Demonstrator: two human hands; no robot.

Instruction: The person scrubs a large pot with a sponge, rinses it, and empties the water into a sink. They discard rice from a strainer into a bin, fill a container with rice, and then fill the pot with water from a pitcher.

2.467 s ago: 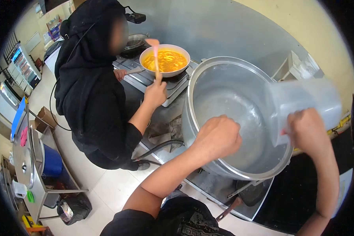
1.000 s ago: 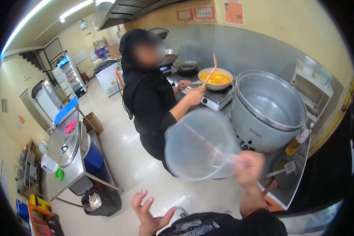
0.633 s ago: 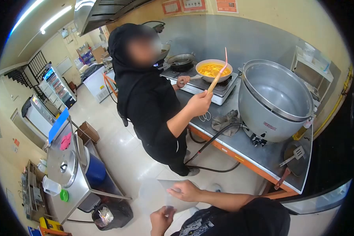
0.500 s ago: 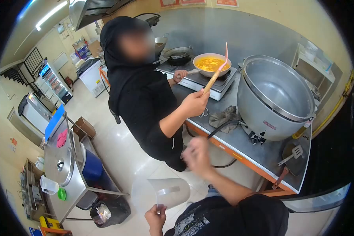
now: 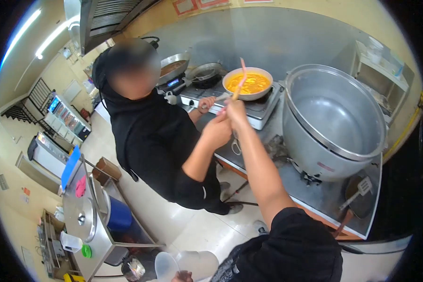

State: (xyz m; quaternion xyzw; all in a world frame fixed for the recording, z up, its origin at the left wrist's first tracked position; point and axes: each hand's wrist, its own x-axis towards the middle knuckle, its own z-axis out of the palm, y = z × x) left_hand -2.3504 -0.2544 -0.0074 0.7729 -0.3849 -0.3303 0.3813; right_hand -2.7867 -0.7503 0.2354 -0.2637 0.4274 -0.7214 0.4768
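My right hand (image 5: 235,114) is closed round the wooden handle of a pink-tipped spatula (image 5: 240,84), touching a co-worker's hand (image 5: 217,131) on the same handle. The spatula stands up in front of a white pan (image 5: 261,96) of orange sauce on a portable stove (image 5: 254,120). The co-worker's other hand (image 5: 206,104) holds the pan handle. Low in the frame, my left hand (image 5: 182,276) is closed on a clear plastic pitcher (image 5: 199,264).
A large grey rice cooker pot (image 5: 336,113) stands on the counter at right, with a slotted turner (image 5: 362,187) beside it. The co-worker in black (image 5: 160,141) stands at left. A steel table (image 5: 98,244) holds a lidded pot (image 5: 82,218). More pans sit behind the stove.
My right hand has reached forward to the spatula handle, beside the co-worker's hand. The pitcher and my left hand have moved lower in view. The view has shifted.
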